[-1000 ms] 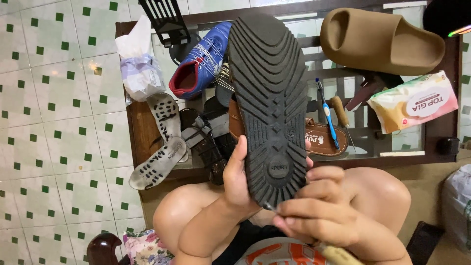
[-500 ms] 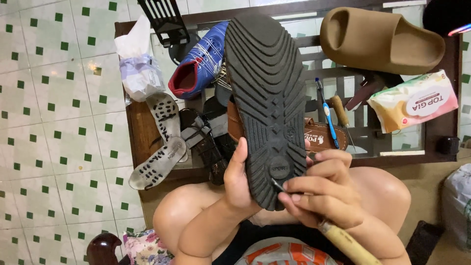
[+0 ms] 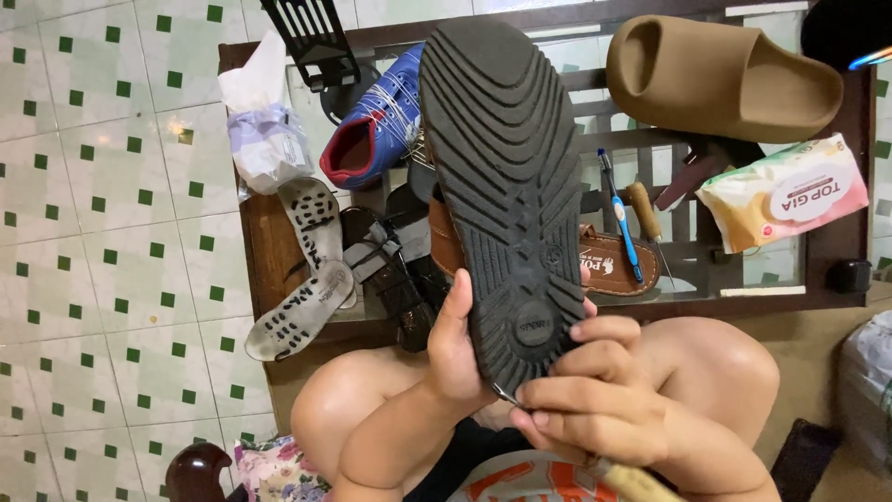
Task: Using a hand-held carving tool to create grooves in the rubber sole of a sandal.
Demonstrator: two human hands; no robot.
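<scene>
My left hand [image 3: 457, 351] grips the heel end of a dark sandal [image 3: 506, 177] from the left, its ribbed black sole turned up toward me. My right hand [image 3: 595, 400] holds an awl with a pale wooden handle [image 3: 636, 481]; its thin metal tip [image 3: 506, 395] touches the sole's heel edge. Both hands are above my bare knees, in front of a low glass-topped table [image 3: 279, 260].
On the table lie a blue sports shoe [image 3: 376, 125], two perforated insoles [image 3: 311, 270], a brown slide [image 3: 720, 74], a brown sandal [image 3: 613, 260], a blue-handled tool [image 3: 621, 214], a wet-wipe pack [image 3: 785, 195] and a tissue pack [image 3: 265, 125]. Green-dotted white floor tiles [image 3: 102, 214] lie left.
My right hand shifted from under the heel to its edge, bringing the awl's tip against the sole. The sandal stays held in nearly the same place.
</scene>
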